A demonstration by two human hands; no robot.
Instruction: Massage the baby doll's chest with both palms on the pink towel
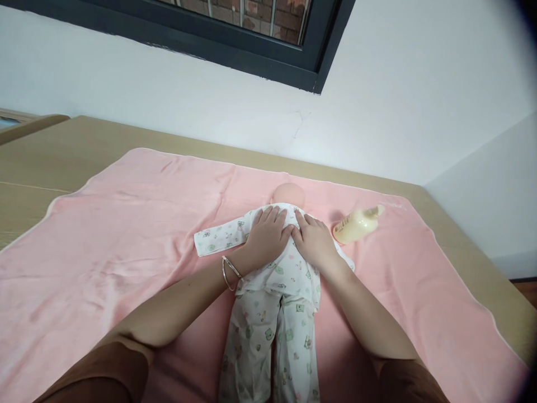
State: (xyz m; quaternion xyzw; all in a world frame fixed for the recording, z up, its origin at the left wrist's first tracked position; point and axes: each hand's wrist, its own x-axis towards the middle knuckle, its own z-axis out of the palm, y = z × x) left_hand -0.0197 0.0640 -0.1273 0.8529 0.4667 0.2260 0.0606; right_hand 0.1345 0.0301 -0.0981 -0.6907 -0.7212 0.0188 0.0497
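A baby doll (pixel 289 274) lies on a pink blanket, its bare head (pixel 288 193) toward the wall. It wears a white printed top and matching trousers (pixel 254 336). My left hand (pixel 268 235) rests flat on the left side of the doll's upper torso, a silver bangle at the wrist. Across from it, my right hand (pixel 312 239) lies flat on the right side, the two thumbs nearly touching. Both hands have their fingers stretched out and grip nothing. One sleeve (pixel 220 236) extends out to the left; the other is partly covered by my right forearm.
A pale yellow bottle (pixel 356 225) stands on the pink blanket (pixel 138 240), right of the doll. Under the blanket is a wooden tabletop (pixel 104 134), with a white wall (pixel 235 106) behind it. A dark window frame (pixel 289 67) is set in the wall above.
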